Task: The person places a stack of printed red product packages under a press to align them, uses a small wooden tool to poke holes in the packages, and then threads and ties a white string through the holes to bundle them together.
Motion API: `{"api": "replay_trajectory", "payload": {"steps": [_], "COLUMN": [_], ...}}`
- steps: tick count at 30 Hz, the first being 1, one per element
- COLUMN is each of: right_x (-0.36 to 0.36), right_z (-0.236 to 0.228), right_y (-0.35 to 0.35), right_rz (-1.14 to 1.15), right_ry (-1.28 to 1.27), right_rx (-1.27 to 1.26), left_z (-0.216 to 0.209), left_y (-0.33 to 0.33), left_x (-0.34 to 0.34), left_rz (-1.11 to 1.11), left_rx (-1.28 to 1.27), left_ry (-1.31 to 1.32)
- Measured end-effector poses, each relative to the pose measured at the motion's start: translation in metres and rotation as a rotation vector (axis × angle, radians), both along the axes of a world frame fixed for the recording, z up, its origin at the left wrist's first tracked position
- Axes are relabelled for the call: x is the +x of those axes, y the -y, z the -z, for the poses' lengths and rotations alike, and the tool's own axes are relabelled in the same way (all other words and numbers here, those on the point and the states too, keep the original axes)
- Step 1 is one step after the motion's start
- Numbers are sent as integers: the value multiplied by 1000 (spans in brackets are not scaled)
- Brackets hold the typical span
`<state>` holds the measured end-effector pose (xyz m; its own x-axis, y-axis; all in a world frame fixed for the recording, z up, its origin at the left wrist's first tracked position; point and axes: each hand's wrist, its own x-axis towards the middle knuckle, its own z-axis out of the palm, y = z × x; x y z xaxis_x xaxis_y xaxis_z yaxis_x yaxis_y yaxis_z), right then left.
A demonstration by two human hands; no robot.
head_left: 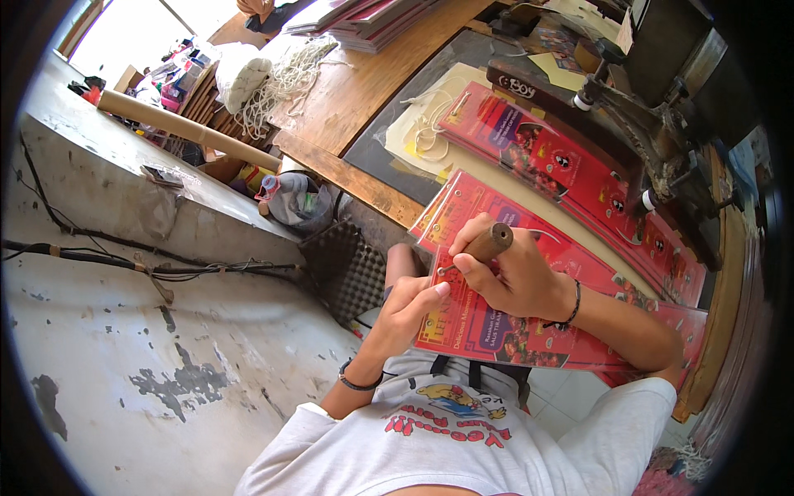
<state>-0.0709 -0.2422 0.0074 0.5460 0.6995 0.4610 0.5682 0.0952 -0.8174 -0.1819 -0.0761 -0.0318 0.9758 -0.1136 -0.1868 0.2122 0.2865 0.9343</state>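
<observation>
My right hand (523,281) grips the wooden handle of an awl (488,243). Its thin metal shaft points down at the left edge of a glossy red printed sheet (488,324), near an eyelet. I cannot tell whether the tip has gone through. With thumb on top, my left hand (405,312) pinches that same edge just below the tip. The sheet lies slanted across my lap and the table edge, over other red sheets (471,198) with metal eyelets at their corners. My right forearm rests across the sheet.
More red sheets (571,165) lie farther back beside white cord (428,136) on the wooden table (364,83). A dark metal clamp machine (653,132) stands at the right. To the left are a bundle of white string (285,78), a cardboard tube (190,130) and a bin (310,207).
</observation>
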Motion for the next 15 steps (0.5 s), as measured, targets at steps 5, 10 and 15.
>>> {"api": "replay_trajectory", "payload": {"steps": [5,10,15], "right_x": [-1,-1,6], "right_z": [-1,-3,8], "right_y": [-3,-6,-6], "right_rz": [-28,-6,63], "right_ry": [89,121,-161], "right_rx": [15,-4,-73], "left_z": [-5,-6,-4], "left_y": [1,1,-2], "left_x": [-1,-1,3], "left_rz": [-29,-67,10], "left_rx": [41,85,106], "left_ry": [34,2,75]}}
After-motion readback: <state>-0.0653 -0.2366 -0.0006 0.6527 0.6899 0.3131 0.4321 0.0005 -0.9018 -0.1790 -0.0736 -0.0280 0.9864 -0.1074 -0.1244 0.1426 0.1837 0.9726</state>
